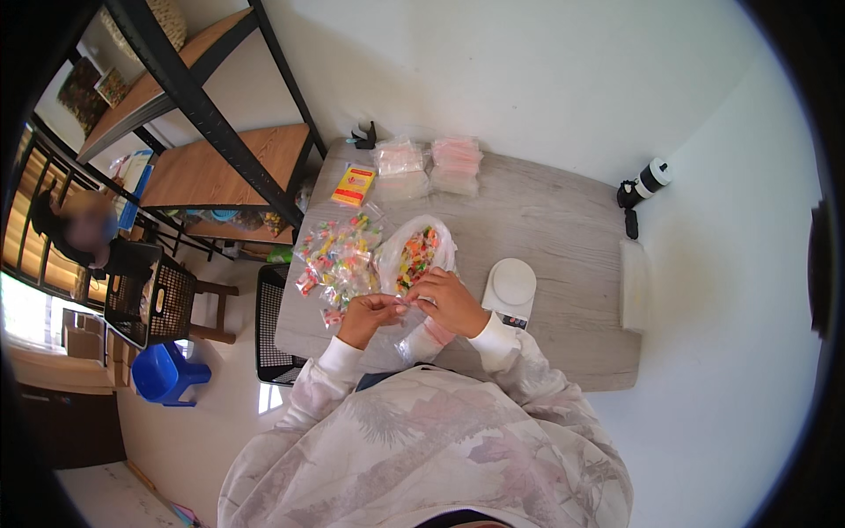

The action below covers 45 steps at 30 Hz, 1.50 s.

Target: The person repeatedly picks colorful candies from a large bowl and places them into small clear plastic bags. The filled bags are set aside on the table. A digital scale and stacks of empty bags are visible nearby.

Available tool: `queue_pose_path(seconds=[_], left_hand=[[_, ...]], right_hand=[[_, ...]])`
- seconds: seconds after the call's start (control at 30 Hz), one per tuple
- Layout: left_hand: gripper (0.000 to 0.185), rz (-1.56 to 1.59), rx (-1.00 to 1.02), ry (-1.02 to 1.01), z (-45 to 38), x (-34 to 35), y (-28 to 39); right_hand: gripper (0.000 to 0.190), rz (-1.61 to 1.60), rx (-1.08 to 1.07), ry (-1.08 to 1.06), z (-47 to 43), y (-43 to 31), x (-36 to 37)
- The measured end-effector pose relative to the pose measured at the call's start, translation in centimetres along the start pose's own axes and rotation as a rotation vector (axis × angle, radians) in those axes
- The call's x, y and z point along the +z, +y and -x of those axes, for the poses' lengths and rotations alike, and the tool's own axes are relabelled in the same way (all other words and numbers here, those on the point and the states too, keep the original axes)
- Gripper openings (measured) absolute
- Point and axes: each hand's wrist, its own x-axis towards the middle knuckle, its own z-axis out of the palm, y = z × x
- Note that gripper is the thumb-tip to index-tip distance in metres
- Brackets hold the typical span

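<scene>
Near the table's front edge, both my hands pinch the top of a small clear plastic bag. My left hand has thumb and fingertips on one side of it. From the right, my right hand meets it with bent fingers. What is inside this bag cannot be made out. Just beyond my hands, a white plastic bag stands open, full of wrapped colourful candies. A heap of small filled candy packets lies to the left. Below my right hand lies a bunch of clear bags with pinkish edges.
A white kitchen scale sits to the right. Stacked clear bags and a yellow-and-red packet lie at the back. A black bottle stands by the wall. Left are a black crate, shelving and another person.
</scene>
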Motion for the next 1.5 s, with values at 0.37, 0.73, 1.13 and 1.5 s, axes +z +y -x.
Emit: queue_pose_path(seconds=[0.37,0.73,1.13,1.5], left_hand=[[0.022,0.045,-0.042,0.028,0.9,-1.0,-1.5],[0.025,0.172,-0.052,0.105,0.7,-1.8,-2.0],[0.022,0.084,0.036,0.105,0.0,-1.2,-1.2],[0.018,0.03,0.064,0.074,-0.7,-0.5,-0.6]], right_hand=[[0.018,0.185,0.154,0.328,-0.5,4.0,1.1],[0.02,0.611,0.255,0.034,-3.1,8.6,9.0],[0.02,-0.22,0.167,0.015,-1.5,2.7,0.8],[0.02,-0.035,0.055,0.084,-0.7,1.1,-0.3]])
